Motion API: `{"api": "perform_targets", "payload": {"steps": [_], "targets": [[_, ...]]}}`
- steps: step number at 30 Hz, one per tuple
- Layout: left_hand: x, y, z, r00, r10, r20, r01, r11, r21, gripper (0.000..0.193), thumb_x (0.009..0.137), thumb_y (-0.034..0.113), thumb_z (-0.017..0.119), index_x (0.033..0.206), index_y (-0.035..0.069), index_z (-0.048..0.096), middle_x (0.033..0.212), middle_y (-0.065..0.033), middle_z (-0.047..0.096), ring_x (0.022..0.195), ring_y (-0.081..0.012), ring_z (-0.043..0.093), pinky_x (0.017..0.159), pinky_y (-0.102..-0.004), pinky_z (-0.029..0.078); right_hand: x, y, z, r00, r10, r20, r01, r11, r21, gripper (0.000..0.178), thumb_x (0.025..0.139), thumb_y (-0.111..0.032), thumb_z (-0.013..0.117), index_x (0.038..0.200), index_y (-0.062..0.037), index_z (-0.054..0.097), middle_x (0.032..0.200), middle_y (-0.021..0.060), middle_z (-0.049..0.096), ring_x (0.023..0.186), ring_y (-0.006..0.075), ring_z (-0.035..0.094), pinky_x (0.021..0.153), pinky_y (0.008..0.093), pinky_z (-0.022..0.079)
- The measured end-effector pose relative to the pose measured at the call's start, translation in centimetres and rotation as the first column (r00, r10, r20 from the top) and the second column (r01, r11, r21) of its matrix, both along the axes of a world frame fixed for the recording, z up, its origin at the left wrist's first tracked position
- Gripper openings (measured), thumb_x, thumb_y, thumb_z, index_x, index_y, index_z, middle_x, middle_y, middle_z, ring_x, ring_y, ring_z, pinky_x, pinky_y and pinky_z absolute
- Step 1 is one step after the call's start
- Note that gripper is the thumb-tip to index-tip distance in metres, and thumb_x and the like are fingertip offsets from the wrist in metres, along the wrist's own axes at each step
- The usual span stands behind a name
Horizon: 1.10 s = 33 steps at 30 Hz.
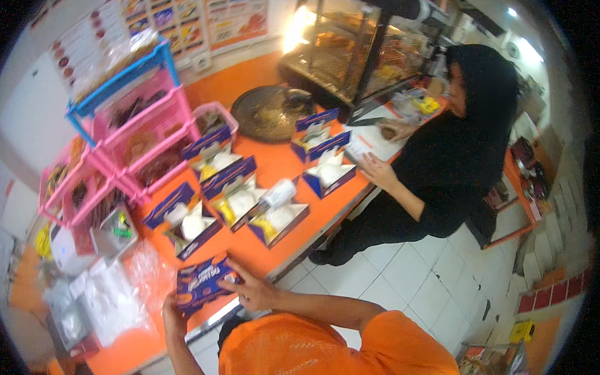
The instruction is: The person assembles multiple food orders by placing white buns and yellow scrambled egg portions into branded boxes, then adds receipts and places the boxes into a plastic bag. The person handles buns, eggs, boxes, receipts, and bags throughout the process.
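A dark purple printed cardboard food box point(201, 283) is held over the near edge of the orange counter, its lid side up. My left hand point(175, 313) grips its left end. At the right end, my right hand point(250, 286) clasps it with the fingers along the edge. Beyond it stand several open boxes of the same kind, among them a near left box point(197, 232) and a middle box point(275, 225), with white wrapped bundles and some yellow packets inside. A white bottle or tub point(278, 193) lies among them.
Pink stacked baskets point(140, 143) with a blue tier hold packets at the left. Clear plastic bags point(112, 300) lie nearby. A round dark tray point(271, 114) and a lit glass display case point(338, 50) stand behind. A co-worker in black point(444, 149) works at the right.
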<state>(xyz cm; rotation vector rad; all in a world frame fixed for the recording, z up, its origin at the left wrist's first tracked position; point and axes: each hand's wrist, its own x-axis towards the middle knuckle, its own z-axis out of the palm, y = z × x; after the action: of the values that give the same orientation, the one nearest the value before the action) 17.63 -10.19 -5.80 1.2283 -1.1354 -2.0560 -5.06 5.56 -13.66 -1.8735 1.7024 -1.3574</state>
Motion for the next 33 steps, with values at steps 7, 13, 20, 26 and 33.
{"api": "perform_targets", "payload": {"steps": [7,13,20,26,33], "targets": [[0.4,-1.5,-0.4,0.997,0.076,-0.028,-0.076,0.997,-0.008,0.036,0.096,0.029,0.062,0.121,0.003,0.06,0.108,-0.0117,0.068,0.094,-0.0199,0.068,0.077,-0.0369,0.057,1.1,-0.6,2.2,0.993,-0.111,-0.035,0.113,0.992,0.049,0.048,0.09,-0.025,0.078,0.134,-0.014,0.064,0.155,0.0301,0.032,0.14,0.0479,0.044,0.106,0.0477,0.049],[0.7,-2.5,-2.3,0.993,0.097,0.064,-0.084,0.98,-0.178,0.033,0.097,0.026,0.06,0.12,0.003,0.06,0.106,-0.009,0.067,0.097,-0.0182,0.067,0.084,-0.0357,0.056,1.8,-1.1,1.4,0.993,-0.113,-0.044,0.116,0.991,0.071,0.051,0.088,-0.021,0.078,0.136,-0.015,0.062,0.158,0.0319,0.027,0.14,0.0502,0.043,0.107,0.05,0.049],[1.7,-2.0,-4.6,0.995,0.085,-0.045,-0.09,0.988,-0.128,0.042,0.1,0.036,0.057,0.128,0.005,0.059,0.12,-0.01,0.065,0.109,-0.0209,0.065,0.089,-0.0373,0.057,1.4,-1.6,5.7,0.991,-0.133,-0.021,0.135,0.969,0.206,0.067,0.083,-0.013,0.076,0.146,-0.0146,0.052,0.155,0.0326,0.029,0.136,0.051,0.045,0.103,0.0486,0.051],[2.6,0.0,-5.8,0.995,0.017,0.098,0.016,0.945,-0.327,0.05,0.078,0.011,0.053,0.128,0.005,0.055,0.103,-0.0028,0.059,0.096,-0.0142,0.056,0.093,-0.0299,0.044,-0.5,-1.5,15.2,0.914,-0.214,-0.346,0.294,0.936,0.196,0.07,0.083,-0.007,0.071,0.149,-0.0057,0.047,0.144,0.0342,0.046,0.126,0.048,0.057,0.108,0.0528,0.045],[2.2,0.2,-5.5,0.998,0.026,0.054,-0.003,0.921,-0.391,0.044,0.084,0.003,0.062,0.128,0.004,0.054,0.09,0.0015,0.052,0.084,-0.009,0.051,0.082,-0.0246,0.044,-4.0,-0.7,25.3,0.92,-0.389,-0.041,0.388,0.921,-0.045,0.056,0.087,-0.004,0.066,0.141,0.0036,0.054,0.091,0.0191,0.072,0.08,0.028,0.073,0.081,0.0404,0.056]]}}
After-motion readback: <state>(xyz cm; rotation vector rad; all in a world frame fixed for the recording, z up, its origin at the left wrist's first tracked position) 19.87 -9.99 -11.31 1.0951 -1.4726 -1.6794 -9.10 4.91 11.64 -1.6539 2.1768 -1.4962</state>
